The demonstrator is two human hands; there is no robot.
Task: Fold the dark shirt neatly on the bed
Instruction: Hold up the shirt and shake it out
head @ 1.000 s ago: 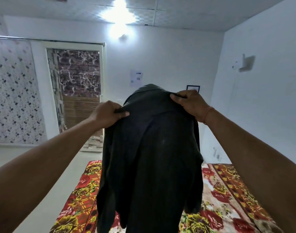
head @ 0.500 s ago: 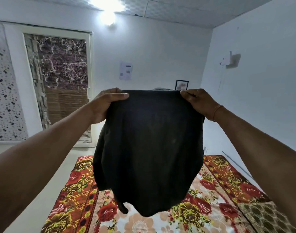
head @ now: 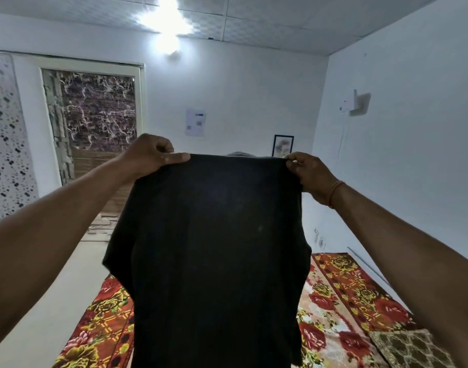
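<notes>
Both arms are stretched out in front and the dark shirt (head: 214,248) is up in the air, held by its top edge high over the bed (head: 347,301) and hanging straight down, spread flat between the two hands. The left hand (head: 150,155) grips the top left corner, fingers (head: 161,147) curled round the cloth and the thumb laid flat along the edge. Over on the other side the right hand (head: 310,173) pinches the top right corner, its fingers bunched tight on the fabric, an orange thread (head: 335,191) round that wrist. The top edge runs taut and nearly level from hand to hand. Lower down the fabric flares out wider on the left, and the hem runs off the bottom of the view, so whether it touches the bed I cannot tell. The bed shows on either side of the shirt under a red and yellow floral cover, with a brown patterned cloth (head: 411,346) at its near right. On the far wall, a sheet of paper (head: 195,122) and a small framed picture (head: 283,145); far left, a doorway (head: 100,110) with a marbled panel; overhead, a bright ceiling light (head: 166,22)
</notes>
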